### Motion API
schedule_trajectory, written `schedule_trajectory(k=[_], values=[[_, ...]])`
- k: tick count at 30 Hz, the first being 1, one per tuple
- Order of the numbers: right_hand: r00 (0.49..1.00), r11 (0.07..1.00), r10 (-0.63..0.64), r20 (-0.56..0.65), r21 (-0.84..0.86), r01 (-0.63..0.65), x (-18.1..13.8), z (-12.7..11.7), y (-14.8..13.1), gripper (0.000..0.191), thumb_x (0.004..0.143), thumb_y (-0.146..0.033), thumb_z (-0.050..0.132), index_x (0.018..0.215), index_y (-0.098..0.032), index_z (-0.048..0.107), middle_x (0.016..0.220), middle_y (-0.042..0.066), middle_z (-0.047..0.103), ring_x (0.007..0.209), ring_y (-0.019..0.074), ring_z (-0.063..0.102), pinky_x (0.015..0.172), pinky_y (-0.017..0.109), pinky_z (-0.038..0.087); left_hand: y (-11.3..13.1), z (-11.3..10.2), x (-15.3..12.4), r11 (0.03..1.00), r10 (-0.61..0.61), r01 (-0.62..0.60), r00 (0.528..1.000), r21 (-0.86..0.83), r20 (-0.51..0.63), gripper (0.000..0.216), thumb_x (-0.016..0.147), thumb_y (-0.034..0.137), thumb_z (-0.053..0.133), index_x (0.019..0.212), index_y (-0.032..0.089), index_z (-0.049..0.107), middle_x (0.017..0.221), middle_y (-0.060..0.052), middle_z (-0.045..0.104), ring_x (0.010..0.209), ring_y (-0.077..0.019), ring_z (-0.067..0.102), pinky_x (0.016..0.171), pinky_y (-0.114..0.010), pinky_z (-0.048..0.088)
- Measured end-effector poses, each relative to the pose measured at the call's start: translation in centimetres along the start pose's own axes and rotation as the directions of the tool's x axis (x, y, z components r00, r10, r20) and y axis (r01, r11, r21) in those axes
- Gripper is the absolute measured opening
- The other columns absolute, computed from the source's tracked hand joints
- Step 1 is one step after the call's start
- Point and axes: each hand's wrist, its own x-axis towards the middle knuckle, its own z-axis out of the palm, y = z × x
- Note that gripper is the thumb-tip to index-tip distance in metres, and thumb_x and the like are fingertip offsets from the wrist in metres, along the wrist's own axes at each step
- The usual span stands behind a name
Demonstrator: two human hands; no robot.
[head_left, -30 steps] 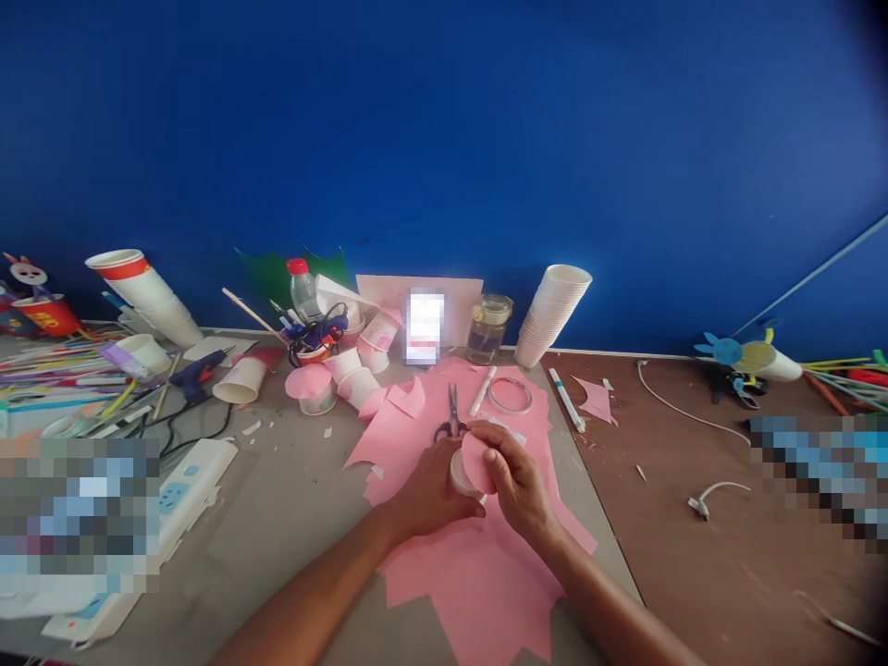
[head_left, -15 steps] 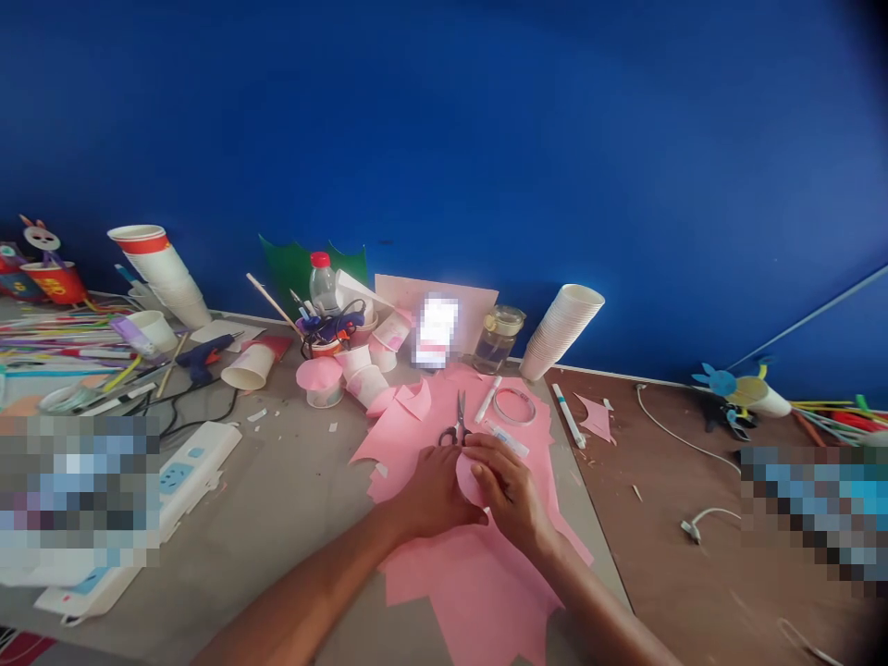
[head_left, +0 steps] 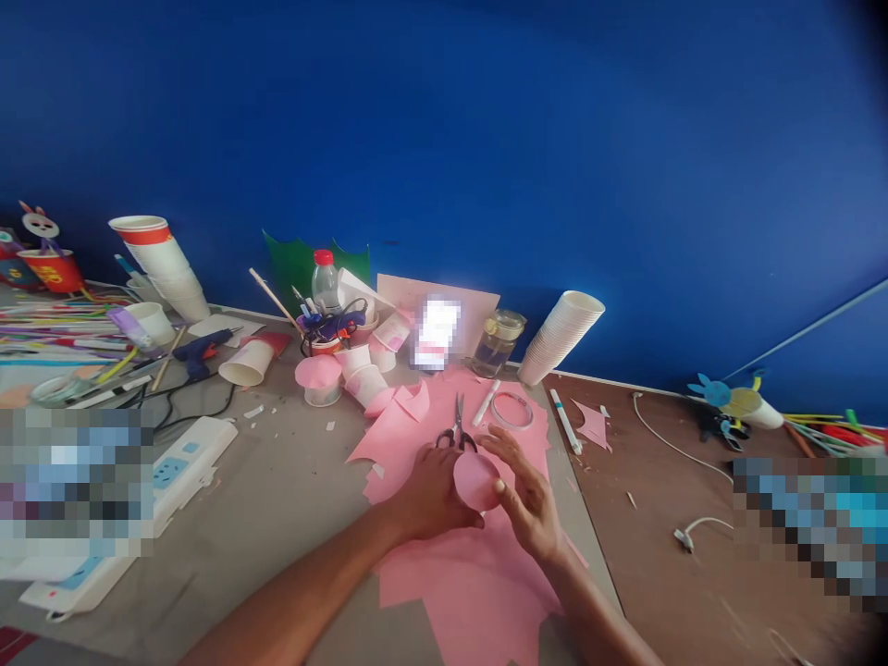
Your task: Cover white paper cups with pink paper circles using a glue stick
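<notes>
My left hand [head_left: 428, 490] is wrapped round a small cup capped with a pink paper disc [head_left: 475, 481], holding it over the pink paper sheet [head_left: 478, 583]. My right hand [head_left: 527, 490] rests beside the disc with fingers stretched out, its fingertips touching the disc's edge. Black-handled scissors [head_left: 456, 427] lie just beyond the hands. A white marker [head_left: 485, 403] and a ring of clear tape [head_left: 511, 408] lie on the pink paper behind them.
A leaning stack of white cups [head_left: 561, 338], a glass jar [head_left: 498, 342] and a water bottle [head_left: 325, 282] stand by the blue wall. Pink-covered cups [head_left: 319, 379] sit centre left. A glue gun [head_left: 201, 350], power strip [head_left: 177, 467] and straws crowd the left. A white cable [head_left: 670, 435] crosses the brown table at right.
My right hand has gone from pressing over the pink disc to lying open beside it, uncovering the disc. The view has shifted slightly.
</notes>
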Motion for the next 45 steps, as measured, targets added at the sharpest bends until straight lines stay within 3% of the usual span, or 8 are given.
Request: schedule_trajectory(k=[11,17,22,27,45], values=[[0.99,0.987,-0.103,0.096,-0.116,0.114,0.2,1.0,0.7,0.024,0.083,-0.026,0.059,0.107,-0.027,0.063,0.113,0.006,0.066,0.124,0.0296,0.042,0.099,0.049,0.039,1.1,-0.3,0.2,0.998,0.056,-0.057,0.998,0.04,0.02,0.05,0.068,0.03,0.068,0.116,0.026,0.056,0.113,-0.006,0.062,0.107,-0.0317,0.053,0.1,-0.051,0.031],[0.986,0.96,-0.145,0.088,-0.228,0.161,0.0,1.1,1.1,0.041,0.084,-0.035,0.056,0.123,-0.023,0.053,0.118,0.009,0.061,0.124,0.031,0.042,0.1,0.051,0.039,0.2,0.1,0.2,0.994,0.048,-0.051,0.999,0.099,0.026,0.057,0.069,0.034,0.066,0.123,0.025,0.05,0.126,-0.007,0.057,0.12,-0.0306,0.046,0.107,-0.05,0.026],[0.979,0.949,-0.19,0.077,-0.241,0.203,-0.1,1.4,1.4,0.04,0.083,-0.037,0.058,0.12,-0.024,0.053,0.119,0.009,0.061,0.125,0.0313,0.041,0.102,0.053,0.036,-0.5,0.4,0.2,0.991,0.042,-0.049,0.997,0.126,0.058,0.065,0.07,0.033,0.063,0.132,0.025,0.042,0.136,-0.008,0.05,0.129,-0.0312,0.038,0.11,-0.052,0.022],[0.985,0.956,-0.153,0.078,-0.239,0.168,0.3,1.5,1.3,0.033,0.081,-0.038,0.061,0.111,-0.023,0.058,0.117,0.009,0.062,0.125,0.0312,0.041,0.101,0.052,0.037,-0.6,0.5,0.3,0.992,0.019,-0.026,0.998,0.125,0.058,0.066,0.071,0.034,0.063,0.133,0.024,0.042,0.136,-0.009,0.049,0.129,-0.0309,0.039,0.111,-0.054,0.019],[0.995,0.931,-0.035,0.09,-0.359,0.065,0.3,1.8,0.9,0.039,0.076,-0.033,0.062,0.113,-0.022,0.059,0.117,0.008,0.063,0.127,0.034,0.038,0.104,0.057,0.029,-0.7,0.5,0.1,0.994,0.022,-0.029,0.997,0.104,0.074,0.065,0.07,0.027,0.062,0.132,0.026,0.043,0.136,-0.007,0.05,0.131,-0.0295,0.036,0.112,-0.055,0.014]])
